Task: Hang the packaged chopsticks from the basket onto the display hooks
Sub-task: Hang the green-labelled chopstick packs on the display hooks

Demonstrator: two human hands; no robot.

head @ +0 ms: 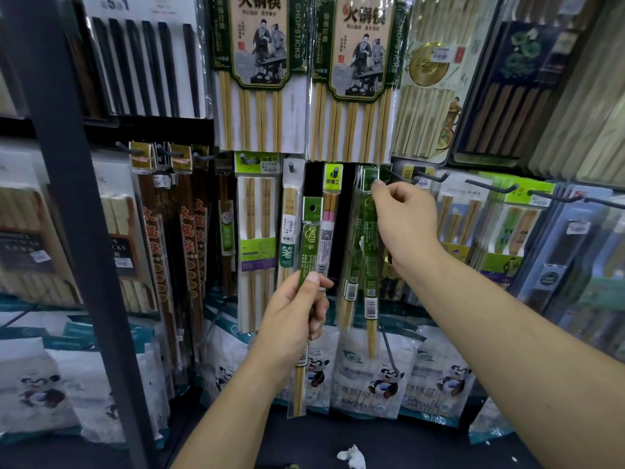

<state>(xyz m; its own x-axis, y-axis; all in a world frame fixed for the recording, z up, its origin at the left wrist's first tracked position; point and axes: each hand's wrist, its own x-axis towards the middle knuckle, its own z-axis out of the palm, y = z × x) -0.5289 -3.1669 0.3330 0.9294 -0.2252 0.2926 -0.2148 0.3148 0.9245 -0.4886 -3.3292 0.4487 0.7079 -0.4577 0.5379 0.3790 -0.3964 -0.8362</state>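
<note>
My left hand grips a narrow green-labelled pack of bamboo chopsticks upright in front of the display, its punched hole at the top free of any hook. My right hand pinches the green top card of another green pack at a display hook. A second similar green pack hangs just left of it. The basket is out of view.
Dense rows of hanging chopstick packs fill the wall, with large packs above and bare black hook ends to the right. A dark metal post stands at left. Panda-printed bags line the shelf below.
</note>
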